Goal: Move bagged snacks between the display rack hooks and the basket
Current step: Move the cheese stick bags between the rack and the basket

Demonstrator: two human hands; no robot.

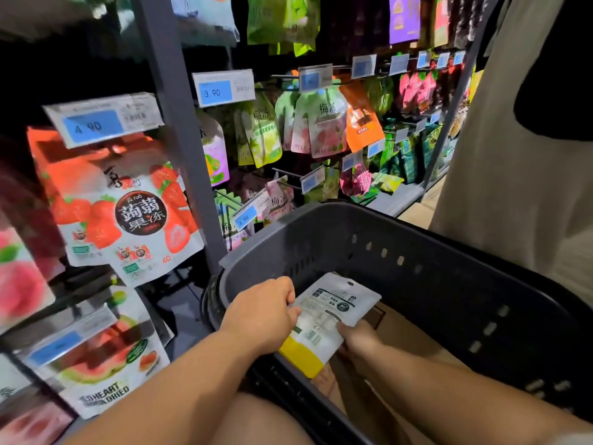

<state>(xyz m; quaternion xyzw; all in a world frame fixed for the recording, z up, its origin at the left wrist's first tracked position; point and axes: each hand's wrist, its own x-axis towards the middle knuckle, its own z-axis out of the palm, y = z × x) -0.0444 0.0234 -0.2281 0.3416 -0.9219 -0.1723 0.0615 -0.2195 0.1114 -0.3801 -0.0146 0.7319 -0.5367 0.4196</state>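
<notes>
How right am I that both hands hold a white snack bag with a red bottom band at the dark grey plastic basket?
Nearly right. The head view shows the bottom band of the white snack bag is yellow, not red. The rest stands: the left hand and the right hand both hold it at the dark grey plastic basket.

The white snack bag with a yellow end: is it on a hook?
No, the left hand and right hand hold the white snack bag over the dark grey plastic basket.
</notes>
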